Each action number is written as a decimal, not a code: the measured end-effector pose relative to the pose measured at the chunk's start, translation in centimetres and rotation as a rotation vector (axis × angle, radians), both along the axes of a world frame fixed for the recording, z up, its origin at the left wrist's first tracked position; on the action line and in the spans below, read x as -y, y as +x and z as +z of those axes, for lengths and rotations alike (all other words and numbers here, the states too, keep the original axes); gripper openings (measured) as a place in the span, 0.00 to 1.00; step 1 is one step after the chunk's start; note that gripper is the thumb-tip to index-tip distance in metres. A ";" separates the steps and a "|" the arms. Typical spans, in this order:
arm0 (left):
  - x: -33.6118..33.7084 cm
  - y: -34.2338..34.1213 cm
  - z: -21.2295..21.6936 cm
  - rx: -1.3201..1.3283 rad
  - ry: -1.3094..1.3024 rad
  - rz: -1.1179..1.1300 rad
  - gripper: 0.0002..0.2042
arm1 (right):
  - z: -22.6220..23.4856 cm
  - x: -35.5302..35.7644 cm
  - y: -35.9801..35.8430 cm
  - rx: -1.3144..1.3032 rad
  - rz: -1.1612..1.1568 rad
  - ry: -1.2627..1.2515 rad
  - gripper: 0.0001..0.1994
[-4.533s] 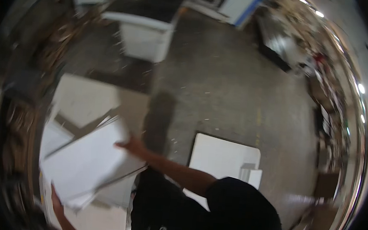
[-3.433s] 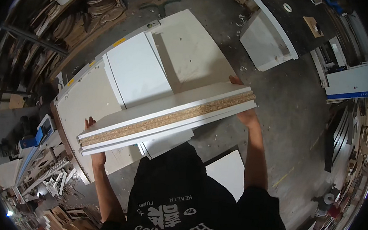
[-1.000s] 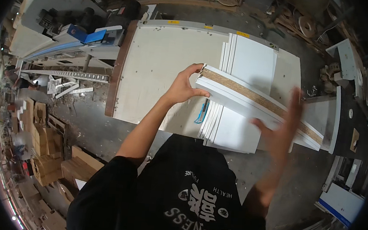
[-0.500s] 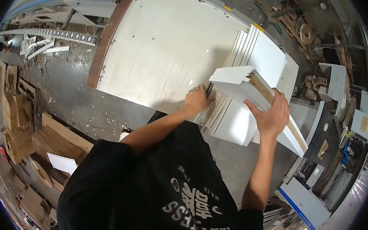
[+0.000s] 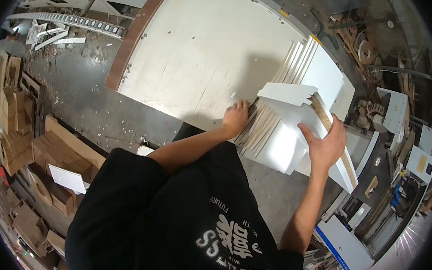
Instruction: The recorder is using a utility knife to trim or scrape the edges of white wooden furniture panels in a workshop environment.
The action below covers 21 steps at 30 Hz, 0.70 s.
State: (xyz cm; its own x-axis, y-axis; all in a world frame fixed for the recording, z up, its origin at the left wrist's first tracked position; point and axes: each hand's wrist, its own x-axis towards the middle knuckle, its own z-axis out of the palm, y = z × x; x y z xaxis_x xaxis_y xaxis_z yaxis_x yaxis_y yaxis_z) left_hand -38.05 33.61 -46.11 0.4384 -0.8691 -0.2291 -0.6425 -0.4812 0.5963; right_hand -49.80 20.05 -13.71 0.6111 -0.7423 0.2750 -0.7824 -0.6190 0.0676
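Note:
A stack of white boards [image 5: 307,66] lies fanned out at the right part of a pale worktop [image 5: 197,47]. Above it a white panel [image 5: 286,94] with bare chipboard along one edge is held tilted up. My right hand [image 5: 328,144] grips that edge, thumb on the panel's face and fingers over the far side. My left hand [image 5: 236,119] is closed, its fingers curled by the left edges of the stack; what they hold, if anything, is hidden. The raised panel covers part of the stack.
A brown strip [image 5: 140,37] edges the worktop on the left. Cardboard boxes [image 5: 62,148] stand on the floor at lower left, near white offcuts [image 5: 56,36]. Wood scraps [image 5: 364,50] lie at far right; a dark bench [image 5: 380,173] with tools is at right.
The view has shifted a little. The held panel is tilted slightly differently, with my right hand still on its edge. My left hand stays beside the stack with its fingers curled.

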 end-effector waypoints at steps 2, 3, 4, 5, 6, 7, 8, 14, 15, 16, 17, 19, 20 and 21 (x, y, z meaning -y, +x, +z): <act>-0.8 1.2 0.4 0.041 0.037 -0.016 0.22 | -0.3 0.1 -0.4 0.004 -0.025 0.003 0.46; -1.5 2.9 2.4 -0.068 0.113 -0.021 0.23 | -0.4 0.1 -0.7 0.009 -0.021 0.009 0.45; -2.2 4.6 3.7 -0.176 0.189 -0.028 0.24 | -0.3 0.0 -0.9 0.015 -0.019 0.013 0.45; -3.2 6.3 3.5 -0.157 0.188 -0.036 0.24 | -0.5 0.1 -0.7 0.033 -0.028 0.012 0.45; -4.2 7.8 3.3 -0.268 0.159 0.094 0.23 | -0.5 0.1 -0.7 0.052 -0.006 0.005 0.44; -4.8 8.8 3.4 -0.380 0.132 0.220 0.23 | -0.5 0.0 -0.8 0.070 0.012 0.000 0.44; -4.6 9.8 4.4 -0.365 0.137 0.204 0.23 | -0.5 0.1 -0.7 0.084 -0.007 0.002 0.44; 3.4 12.4 26.0 -1.019 -0.513 0.289 0.24 | -0.3 0.7 -0.9 0.109 0.008 0.043 0.43; 4.7 12.1 26.9 -1.006 -0.511 0.280 0.24 | -0.4 0.7 -1.0 0.110 0.002 0.059 0.42; 6.0 11.8 27.6 -0.929 -0.491 0.200 0.25 | -0.4 0.8 -1.2 0.113 -0.003 0.075 0.42; 7.1 11.2 28.1 -0.848 -0.471 0.120 0.25 | -0.5 0.8 -1.3 0.130 -0.008 0.074 0.42; 8.1 9.9 28.4 -0.780 -0.571 0.044 0.27 | -0.7 0.7 -1.7 0.118 -0.009 0.090 0.41; 8.1 9.7 29.3 -0.819 -0.462 0.016 0.28 | -0.7 0.7 -1.8 0.126 -0.004 0.071 0.41; 8.2 9.7 29.9 -0.855 -0.351 -0.008 0.29 | -0.6 0.8 -1.8 0.144 -0.013 0.073 0.41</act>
State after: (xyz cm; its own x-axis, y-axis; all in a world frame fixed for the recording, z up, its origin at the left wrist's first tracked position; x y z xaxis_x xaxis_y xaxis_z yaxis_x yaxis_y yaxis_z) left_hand -28.39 25.45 -16.25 0.2347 -0.9523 -0.1950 0.0806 -0.1809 0.9802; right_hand -51.61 19.26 -14.31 0.5594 -0.7713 0.3037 -0.7888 -0.6079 -0.0908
